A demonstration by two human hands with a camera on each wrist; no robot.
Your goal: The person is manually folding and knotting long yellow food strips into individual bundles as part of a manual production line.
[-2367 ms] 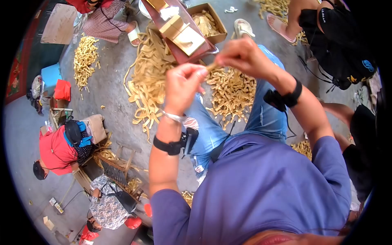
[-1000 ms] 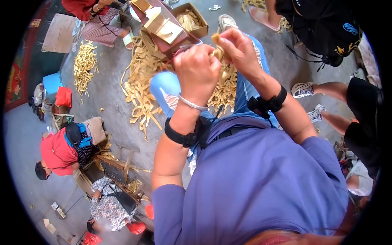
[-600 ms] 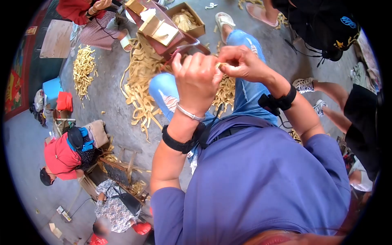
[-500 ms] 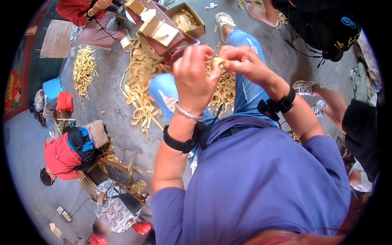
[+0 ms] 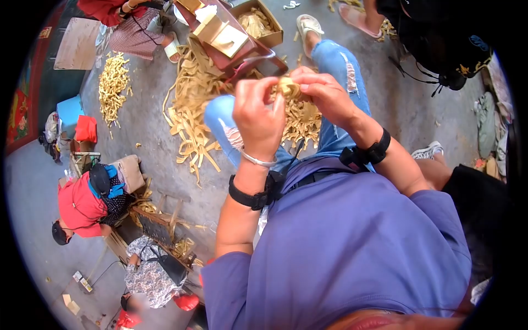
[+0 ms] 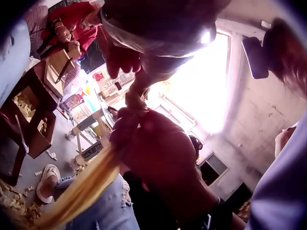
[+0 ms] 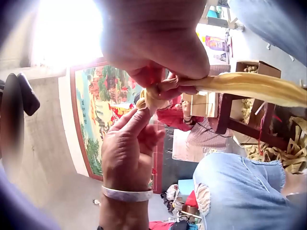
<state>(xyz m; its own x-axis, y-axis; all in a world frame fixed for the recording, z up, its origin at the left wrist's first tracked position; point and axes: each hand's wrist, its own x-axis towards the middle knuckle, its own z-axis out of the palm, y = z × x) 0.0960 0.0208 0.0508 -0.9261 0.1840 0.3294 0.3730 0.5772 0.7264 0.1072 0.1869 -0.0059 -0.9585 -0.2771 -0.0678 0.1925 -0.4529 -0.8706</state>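
A long, flat, yellow-tan strip [image 7: 254, 87] is looped into a knot [image 5: 288, 88] between my two hands, held up in front of me over my knees. My left hand [image 5: 257, 113] pinches the knot from one side with thumb and fingertips. From the other side my right hand [image 5: 329, 98] pinches it too, thumb bent in against the strip. The strip's loose tail runs out past my right hand in the right wrist view and hangs as a pale band in the left wrist view. Below lie a heap of long strips [image 5: 192, 124] and a pile of short knotted pieces [image 5: 303, 122].
Ahead stands a dark red stool [image 5: 234, 61] bearing an open wooden box [image 5: 223, 36]. Beside it sits a cardboard box [image 5: 273, 37] with more tan pieces. Another pile [image 5: 114, 82] lies on the floor to the left. Several people sit or stand around.
My hands turn the strip between them, drawing apart and together; a rounded knot now shows between the fingertips. The head view shifts slightly, and the standing person at right has moved.
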